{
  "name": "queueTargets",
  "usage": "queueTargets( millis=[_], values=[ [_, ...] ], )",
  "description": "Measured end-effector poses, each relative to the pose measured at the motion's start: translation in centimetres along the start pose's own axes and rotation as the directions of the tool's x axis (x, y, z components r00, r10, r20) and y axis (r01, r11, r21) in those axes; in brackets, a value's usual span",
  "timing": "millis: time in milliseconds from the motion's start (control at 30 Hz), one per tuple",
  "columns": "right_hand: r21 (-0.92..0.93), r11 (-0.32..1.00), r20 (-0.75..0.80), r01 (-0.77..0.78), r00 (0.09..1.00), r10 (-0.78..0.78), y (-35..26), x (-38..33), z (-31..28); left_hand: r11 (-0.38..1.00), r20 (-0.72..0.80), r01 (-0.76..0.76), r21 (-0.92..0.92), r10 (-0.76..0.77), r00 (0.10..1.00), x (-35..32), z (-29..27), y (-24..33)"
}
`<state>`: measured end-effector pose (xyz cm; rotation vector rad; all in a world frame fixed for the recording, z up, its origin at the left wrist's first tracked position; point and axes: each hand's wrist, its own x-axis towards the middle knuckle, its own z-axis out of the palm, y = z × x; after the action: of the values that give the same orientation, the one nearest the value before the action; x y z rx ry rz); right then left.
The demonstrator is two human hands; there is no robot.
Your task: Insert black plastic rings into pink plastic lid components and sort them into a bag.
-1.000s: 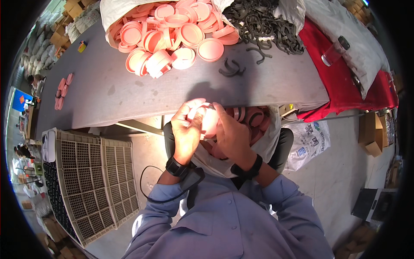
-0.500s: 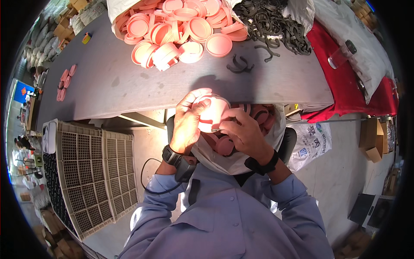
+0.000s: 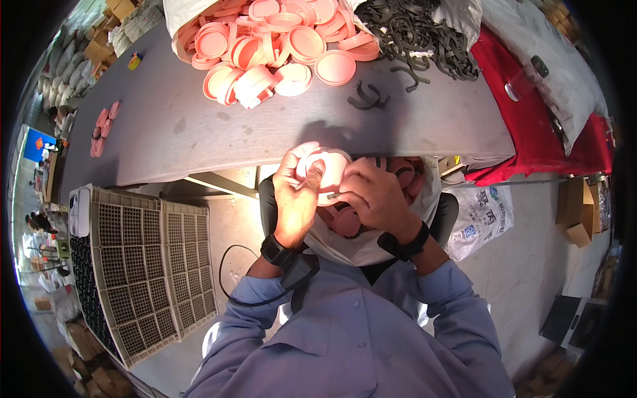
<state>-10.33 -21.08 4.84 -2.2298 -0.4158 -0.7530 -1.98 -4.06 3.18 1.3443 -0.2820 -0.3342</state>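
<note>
A round pink plastic lid [image 3: 333,167] is held up between my hands at the table's near edge, brightly lit. My left hand [image 3: 296,202] grips its left side, thumb lying across the face. The fingers of my right hand [image 3: 379,198] are closed on the right rim. A small dark bit shows by the right fingertips, perhaps a black curved strip, but the fingers mostly hide it. Below them, a white sack [image 3: 352,249] in my lap holds several pink lids [image 3: 346,222], some with black strips around them.
Loose pink lids [image 3: 285,40] spill from a sack on the grey table [image 3: 219,136]. Black curved strips [image 3: 424,40] are heaped beside them, with loose ones [image 3: 368,97] nearer. Red cloth [image 3: 494,86] carries a clear jar [image 3: 526,79]. Plastic crates [image 3: 139,265] stand left, a cardboard box [image 3: 576,211] right.
My left thumb has shifted over the lid's face, and the left wrist has moved slightly right. The right hand still grips the rim, barely moved.
</note>
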Motion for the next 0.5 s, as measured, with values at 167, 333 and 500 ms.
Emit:
queueTargets(
  millis=[167, 333, 500],
  values=[
    [0.395, 0.842, -0.057, -0.367, 0.905, 0.422, -0.6, -1.2, 0.9, 0.997, -0.06, -0.071, -0.041, 0.068, 0.996, -1.2, -0.3, -0.4],
    [0.667, 0.422, 0.264, -0.614, 0.725, 0.636, 0.6, -4.7, 3.8, 0.997, -0.06, 0.048, 0.058, -0.044, 0.997, -2.8, -0.1, -0.5],
    [0.317, 0.587, 0.215, -0.744, 0.66, 0.72, -1.7, -4.2, 3.9, 0.973, 0.022, -0.102, 0.205, 0.1, 0.995, -2.0, -0.8, -3.7]
  ],
)
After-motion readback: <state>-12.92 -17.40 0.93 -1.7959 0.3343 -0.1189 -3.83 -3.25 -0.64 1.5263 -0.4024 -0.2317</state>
